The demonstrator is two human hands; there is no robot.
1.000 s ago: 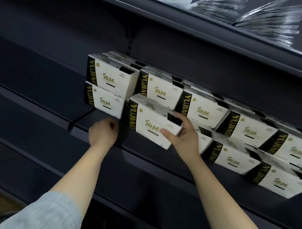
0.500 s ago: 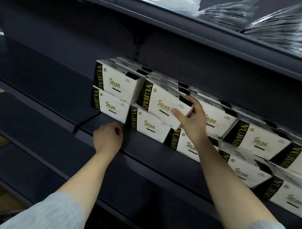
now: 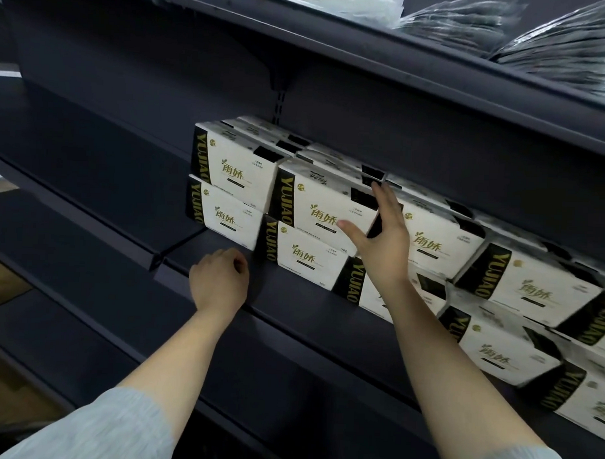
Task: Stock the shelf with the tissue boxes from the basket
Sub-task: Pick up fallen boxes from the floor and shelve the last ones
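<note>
The tissue box (image 3: 324, 209) you're dealing with sits mid-frame in the top row on the dark shelf (image 3: 302, 298), stacked on another box (image 3: 303, 257), with your right hand (image 3: 383, 239) spread wide against its right end, thumb on the front face and fingers up over the top corner. Your left hand (image 3: 218, 281) is curled into a loose fist, holding nothing, resting on the shelf's front lip just left of the lower box. More boxes run off toward the lower right, and plastic-wrapped packs (image 3: 507, 27) sit on the upper shelf at the top right.

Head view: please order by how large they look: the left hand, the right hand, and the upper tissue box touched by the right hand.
1. Upper tissue box
2. Right hand
3. Left hand, curled, so unsure against the right
</note>
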